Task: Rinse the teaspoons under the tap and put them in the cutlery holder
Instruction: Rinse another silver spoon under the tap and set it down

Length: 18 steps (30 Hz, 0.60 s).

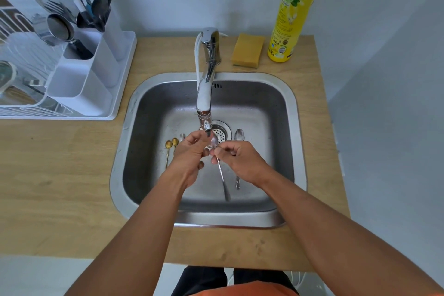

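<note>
My right hand pinches a silver teaspoon by its neck, with the bowl held just under the tap spout and the handle pointing toward me. My left hand has its fingers curled round the spoon's bowl. Two gold teaspoons lie at the left of the sink floor, and a silver one shows partly behind my left hand. Another silver teaspoon lies right of the drain. The white cutlery holder stands on the drying rack at the left, with several utensils in it.
The steel sink is set in a wooden counter. A yellow sponge and a yellow dish-soap bottle stand behind the sink. A white drying rack with a sieve and ladle fills the left corner.
</note>
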Each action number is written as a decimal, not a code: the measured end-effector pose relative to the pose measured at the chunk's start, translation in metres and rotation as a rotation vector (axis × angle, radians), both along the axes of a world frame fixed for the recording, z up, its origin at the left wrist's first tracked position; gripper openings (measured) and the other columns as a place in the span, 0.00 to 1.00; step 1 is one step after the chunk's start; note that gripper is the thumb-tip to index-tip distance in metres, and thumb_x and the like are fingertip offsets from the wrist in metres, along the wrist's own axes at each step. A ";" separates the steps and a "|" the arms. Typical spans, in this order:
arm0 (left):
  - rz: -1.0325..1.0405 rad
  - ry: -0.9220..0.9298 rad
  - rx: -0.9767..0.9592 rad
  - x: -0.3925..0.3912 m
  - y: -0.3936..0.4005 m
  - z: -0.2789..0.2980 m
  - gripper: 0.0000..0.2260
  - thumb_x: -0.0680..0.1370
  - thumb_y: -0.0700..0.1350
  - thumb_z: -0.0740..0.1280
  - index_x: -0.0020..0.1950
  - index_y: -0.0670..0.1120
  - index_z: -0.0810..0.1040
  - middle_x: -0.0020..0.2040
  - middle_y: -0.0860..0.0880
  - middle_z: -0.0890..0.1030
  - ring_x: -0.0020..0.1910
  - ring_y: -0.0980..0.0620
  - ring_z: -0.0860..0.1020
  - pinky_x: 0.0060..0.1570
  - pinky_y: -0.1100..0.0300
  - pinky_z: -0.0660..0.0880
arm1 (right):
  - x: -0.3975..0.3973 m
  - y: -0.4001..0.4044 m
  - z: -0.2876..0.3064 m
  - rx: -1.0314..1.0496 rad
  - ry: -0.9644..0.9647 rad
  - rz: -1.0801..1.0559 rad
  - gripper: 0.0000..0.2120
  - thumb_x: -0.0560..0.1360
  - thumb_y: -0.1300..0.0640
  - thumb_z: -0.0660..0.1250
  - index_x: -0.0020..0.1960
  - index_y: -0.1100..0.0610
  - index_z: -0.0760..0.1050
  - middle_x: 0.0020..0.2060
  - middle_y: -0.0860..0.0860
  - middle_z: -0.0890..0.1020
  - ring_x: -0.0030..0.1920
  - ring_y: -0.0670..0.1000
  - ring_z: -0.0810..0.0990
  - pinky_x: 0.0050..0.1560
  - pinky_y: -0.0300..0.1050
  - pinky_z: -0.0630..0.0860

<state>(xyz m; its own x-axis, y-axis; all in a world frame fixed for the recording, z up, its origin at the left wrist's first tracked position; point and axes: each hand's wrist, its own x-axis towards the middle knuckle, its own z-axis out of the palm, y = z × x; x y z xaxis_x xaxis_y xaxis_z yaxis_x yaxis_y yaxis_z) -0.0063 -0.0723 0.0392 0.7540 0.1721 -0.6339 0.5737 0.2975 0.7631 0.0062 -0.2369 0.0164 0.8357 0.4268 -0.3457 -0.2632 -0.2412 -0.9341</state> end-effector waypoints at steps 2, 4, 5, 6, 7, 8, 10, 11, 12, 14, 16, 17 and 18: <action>0.044 -0.010 0.082 0.004 -0.005 0.003 0.16 0.67 0.60 0.79 0.47 0.52 0.83 0.42 0.54 0.87 0.35 0.56 0.78 0.29 0.61 0.66 | 0.001 0.006 0.000 -0.033 -0.028 -0.010 0.10 0.82 0.52 0.69 0.43 0.46 0.85 0.42 0.45 0.89 0.48 0.51 0.87 0.54 0.52 0.80; 0.073 -0.042 0.129 0.004 -0.012 0.004 0.10 0.75 0.55 0.77 0.46 0.50 0.84 0.37 0.56 0.86 0.30 0.61 0.79 0.23 0.66 0.70 | 0.004 0.012 -0.001 -0.028 -0.019 -0.053 0.09 0.81 0.53 0.70 0.42 0.49 0.85 0.41 0.45 0.89 0.48 0.51 0.87 0.57 0.53 0.81; 0.082 -0.056 0.166 0.004 -0.014 0.004 0.08 0.78 0.53 0.75 0.46 0.49 0.85 0.36 0.56 0.86 0.29 0.63 0.79 0.24 0.69 0.72 | 0.005 0.014 -0.001 -0.005 0.005 -0.079 0.08 0.81 0.53 0.71 0.44 0.50 0.85 0.41 0.46 0.89 0.48 0.49 0.88 0.57 0.50 0.82; 0.085 -0.065 0.203 0.001 -0.015 0.002 0.07 0.80 0.52 0.73 0.47 0.49 0.86 0.36 0.57 0.87 0.31 0.64 0.81 0.27 0.72 0.73 | 0.007 0.016 -0.001 0.021 0.030 -0.102 0.07 0.80 0.54 0.71 0.45 0.51 0.86 0.42 0.47 0.89 0.48 0.47 0.88 0.57 0.46 0.81; 0.084 -0.068 0.240 -0.003 -0.016 0.000 0.08 0.81 0.52 0.72 0.48 0.49 0.87 0.37 0.57 0.87 0.34 0.64 0.82 0.31 0.72 0.75 | 0.008 0.017 -0.002 0.037 0.042 -0.119 0.07 0.80 0.54 0.71 0.46 0.52 0.87 0.42 0.47 0.89 0.48 0.46 0.88 0.58 0.44 0.80; 0.077 -0.063 0.281 -0.007 -0.016 -0.002 0.09 0.82 0.53 0.71 0.49 0.50 0.87 0.39 0.58 0.87 0.37 0.64 0.83 0.35 0.70 0.76 | 0.009 0.018 -0.001 0.045 0.041 -0.133 0.07 0.80 0.55 0.71 0.46 0.53 0.87 0.42 0.47 0.89 0.49 0.46 0.88 0.59 0.44 0.80; 0.059 -0.046 0.356 -0.018 -0.016 -0.007 0.11 0.83 0.56 0.68 0.49 0.53 0.87 0.41 0.60 0.87 0.39 0.68 0.82 0.42 0.64 0.74 | 0.011 0.021 -0.001 0.048 0.035 -0.155 0.08 0.80 0.55 0.71 0.43 0.52 0.87 0.42 0.48 0.89 0.49 0.47 0.88 0.60 0.46 0.80; 0.052 -0.043 0.370 -0.023 -0.016 -0.009 0.11 0.83 0.57 0.67 0.48 0.55 0.87 0.41 0.61 0.87 0.40 0.70 0.82 0.44 0.62 0.74 | 0.013 0.022 -0.001 0.047 0.040 -0.169 0.08 0.79 0.55 0.71 0.43 0.51 0.87 0.41 0.48 0.89 0.48 0.46 0.88 0.58 0.45 0.81; 0.043 -0.045 0.365 -0.027 -0.016 -0.011 0.10 0.83 0.57 0.67 0.48 0.57 0.86 0.42 0.62 0.87 0.41 0.70 0.82 0.46 0.61 0.75 | 0.014 0.024 -0.001 0.043 0.048 -0.185 0.08 0.79 0.55 0.72 0.42 0.51 0.87 0.40 0.47 0.89 0.46 0.45 0.88 0.56 0.43 0.80; 0.015 -0.046 0.355 -0.032 -0.016 -0.013 0.09 0.83 0.57 0.67 0.49 0.58 0.86 0.43 0.60 0.88 0.42 0.67 0.84 0.44 0.63 0.77 | 0.017 0.025 -0.001 0.032 0.067 -0.223 0.08 0.78 0.54 0.73 0.41 0.49 0.87 0.39 0.46 0.89 0.43 0.41 0.87 0.51 0.39 0.78; -0.021 -0.032 0.380 -0.035 -0.015 -0.012 0.09 0.82 0.58 0.68 0.50 0.58 0.86 0.43 0.60 0.88 0.37 0.68 0.83 0.34 0.69 0.77 | 0.019 0.025 0.000 0.021 0.090 -0.250 0.09 0.77 0.53 0.73 0.39 0.48 0.87 0.40 0.44 0.89 0.43 0.38 0.85 0.51 0.38 0.75; -0.033 -0.026 0.389 -0.036 -0.015 -0.012 0.08 0.82 0.58 0.69 0.50 0.58 0.85 0.42 0.61 0.88 0.37 0.69 0.82 0.33 0.71 0.75 | 0.020 0.025 0.001 0.017 0.101 -0.248 0.09 0.77 0.52 0.73 0.39 0.49 0.87 0.40 0.44 0.89 0.44 0.37 0.85 0.51 0.38 0.75; -0.042 -0.025 0.391 -0.037 -0.014 -0.012 0.06 0.82 0.56 0.69 0.49 0.57 0.85 0.42 0.61 0.88 0.38 0.69 0.82 0.34 0.71 0.74 | 0.022 0.024 0.003 0.018 0.118 -0.243 0.09 0.77 0.52 0.73 0.39 0.50 0.88 0.40 0.44 0.89 0.44 0.38 0.85 0.51 0.39 0.75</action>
